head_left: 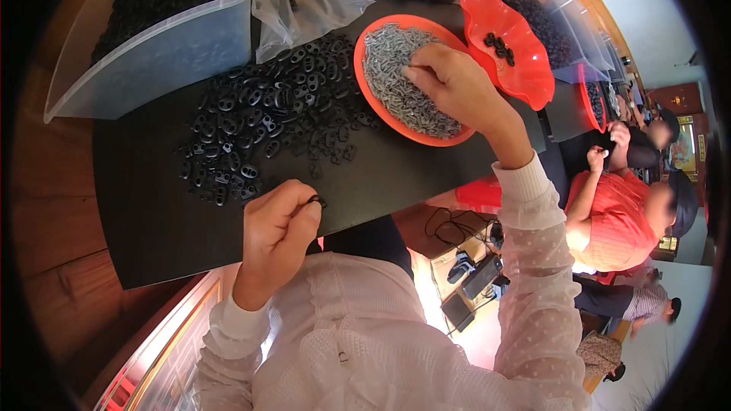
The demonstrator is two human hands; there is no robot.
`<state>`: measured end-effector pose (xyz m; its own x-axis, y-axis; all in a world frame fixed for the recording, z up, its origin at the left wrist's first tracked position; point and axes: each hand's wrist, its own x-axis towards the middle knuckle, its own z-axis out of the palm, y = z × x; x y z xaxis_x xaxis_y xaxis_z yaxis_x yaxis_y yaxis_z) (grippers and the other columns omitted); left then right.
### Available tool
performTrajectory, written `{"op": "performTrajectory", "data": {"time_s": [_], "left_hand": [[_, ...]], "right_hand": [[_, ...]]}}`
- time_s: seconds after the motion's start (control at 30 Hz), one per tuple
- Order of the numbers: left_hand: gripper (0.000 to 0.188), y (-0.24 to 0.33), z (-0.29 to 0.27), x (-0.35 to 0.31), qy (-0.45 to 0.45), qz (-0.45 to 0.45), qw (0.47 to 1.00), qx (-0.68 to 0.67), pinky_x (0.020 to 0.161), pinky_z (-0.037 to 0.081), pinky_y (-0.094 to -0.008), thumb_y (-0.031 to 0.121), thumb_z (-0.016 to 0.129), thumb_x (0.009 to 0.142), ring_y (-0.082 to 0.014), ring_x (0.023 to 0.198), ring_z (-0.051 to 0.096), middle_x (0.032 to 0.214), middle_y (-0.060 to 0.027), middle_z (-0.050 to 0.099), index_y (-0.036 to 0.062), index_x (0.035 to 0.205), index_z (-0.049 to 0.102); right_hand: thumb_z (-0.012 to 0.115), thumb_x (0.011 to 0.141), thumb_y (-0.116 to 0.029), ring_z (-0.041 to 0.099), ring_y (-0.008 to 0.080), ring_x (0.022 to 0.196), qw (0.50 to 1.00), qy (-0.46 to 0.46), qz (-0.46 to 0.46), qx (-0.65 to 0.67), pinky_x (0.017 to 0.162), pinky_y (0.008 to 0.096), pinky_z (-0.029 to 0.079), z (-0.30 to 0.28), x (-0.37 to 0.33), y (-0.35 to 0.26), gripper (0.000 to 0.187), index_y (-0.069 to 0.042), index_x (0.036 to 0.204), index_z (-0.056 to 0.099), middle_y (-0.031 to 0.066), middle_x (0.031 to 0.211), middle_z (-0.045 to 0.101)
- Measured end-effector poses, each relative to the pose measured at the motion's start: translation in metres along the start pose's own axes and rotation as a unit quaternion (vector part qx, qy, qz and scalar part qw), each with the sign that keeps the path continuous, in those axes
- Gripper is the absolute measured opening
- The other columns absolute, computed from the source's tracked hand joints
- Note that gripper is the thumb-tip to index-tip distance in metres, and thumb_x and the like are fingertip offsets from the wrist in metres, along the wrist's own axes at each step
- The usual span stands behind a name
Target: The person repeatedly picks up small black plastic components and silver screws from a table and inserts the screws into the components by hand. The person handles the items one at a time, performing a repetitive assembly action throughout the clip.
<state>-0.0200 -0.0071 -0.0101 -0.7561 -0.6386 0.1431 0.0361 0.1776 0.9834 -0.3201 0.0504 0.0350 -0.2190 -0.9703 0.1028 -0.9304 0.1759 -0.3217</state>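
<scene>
Near the table's front edge, my left hand (276, 228) is closed, pinching a small black plastic cord-lock piece (318, 201) between thumb and fingertips. My right hand (457, 84) reaches into an orange-red bowl (365, 95) of small silvery metal pieces that look like springs (392, 53). Its fingertips are pinched together just over them, and whatever they hold is hidden. Left of the bowl spreads a loose pile of black two-holed cord-lock pieces (263, 106). Beyond my right wrist, a red wavy-edged dish (525, 68) has several black assembled pieces (499, 47) in it.
A large clear bin (183, 49) of black parts stands at the far left, beside a clear plastic bag (304, 7). More clear bins (563, 19) line the back right. On the right, a person in a red top (617, 221) works nearby. Cables (457, 224) lie below the table.
</scene>
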Motion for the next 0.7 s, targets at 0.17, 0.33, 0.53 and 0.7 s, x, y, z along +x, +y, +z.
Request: {"op": "performTrajectory", "data": {"time_s": [0.17,0.33,0.53,0.7], "left_hand": [[0.005,-0.001,0.003,0.0,0.008,0.011,1.0,-0.022,0.049,0.034,-0.0236,-0.004,0.054,0.082,-0.0071,0.055,0.042,0.064,-0.0032,0.049,-0.0035,0.077,0.053],[0.006,0.001,0.001,-0.002,0.004,-0.008,1.0,-0.026,0.049,0.032,-0.023,-0.005,0.053,0.083,-0.0062,0.056,0.041,0.064,-0.0021,0.05,-0.0033,0.077,0.053],[0.007,0.002,0.002,-0.003,0.002,-0.006,0.999,-0.034,0.049,0.031,-0.022,-0.002,0.051,0.085,-0.0048,0.056,0.041,0.065,-0.0015,0.05,-0.0023,0.078,0.054],[0.006,0.004,0.001,-0.004,0.01,-0.013,0.999,-0.043,0.049,0.032,-0.022,-0.004,0.052,0.084,-0.0045,0.056,0.04,0.065,-0.0008,0.049,-0.0031,0.078,0.053]], "right_hand": [[0.058,0.087,-0.023,0.061,0.0343,0.087,0.999,0.015,-0.029,-0.034,0.072,0.046,0.049,0.013,-0.003,-0.015,0.021,-0.003,0.088,0.058,0.0144,0.09,0.062],[0.058,0.087,-0.022,0.06,0.0356,0.084,0.998,0.033,-0.045,-0.024,0.071,0.0467,0.049,0.011,-0.003,-0.013,0.018,-0.004,0.085,0.057,0.014,0.088,0.062],[0.059,0.087,-0.015,0.059,0.0312,0.075,0.996,0.068,-0.026,0.054,0.064,0.0406,0.047,0.01,-0.009,0.0,0.014,-0.002,0.083,0.06,0.0117,0.079,0.062],[0.059,0.09,-0.012,0.051,0.0094,0.064,0.968,0.017,0.063,0.24,0.057,0.026,0.041,0.0,-0.016,-0.001,0.012,0.0,0.089,0.062,0.0025,0.075,0.06]]}}
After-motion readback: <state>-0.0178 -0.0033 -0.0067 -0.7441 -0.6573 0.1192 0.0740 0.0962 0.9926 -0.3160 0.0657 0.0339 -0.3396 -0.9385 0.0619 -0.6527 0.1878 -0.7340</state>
